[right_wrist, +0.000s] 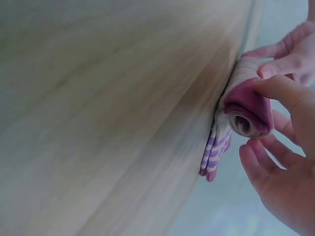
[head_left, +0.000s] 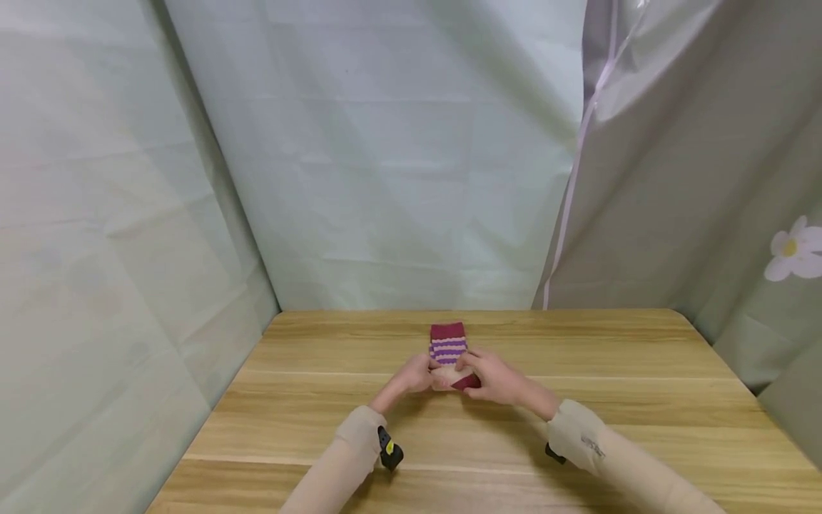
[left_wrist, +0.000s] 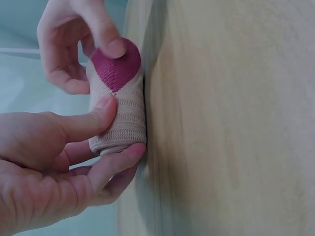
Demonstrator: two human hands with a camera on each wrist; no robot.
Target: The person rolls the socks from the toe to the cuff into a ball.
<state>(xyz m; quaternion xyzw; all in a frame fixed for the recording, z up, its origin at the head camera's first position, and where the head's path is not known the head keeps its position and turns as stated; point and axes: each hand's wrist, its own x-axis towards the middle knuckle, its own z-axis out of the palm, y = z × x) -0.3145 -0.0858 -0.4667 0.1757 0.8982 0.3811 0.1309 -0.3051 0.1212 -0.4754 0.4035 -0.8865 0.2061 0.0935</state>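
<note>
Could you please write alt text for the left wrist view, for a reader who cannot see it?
Two hands hold a rolled sock, beige with a dark red patch, against a wooden table. The left hand pinches the roll between thumb and fingers, while the right hand grips its red end from above.

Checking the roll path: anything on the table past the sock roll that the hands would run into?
Nothing visible. Both the left hand and right hand grip the rolled end of the sock; only its flat striped part lies ahead on the bare table.
</note>
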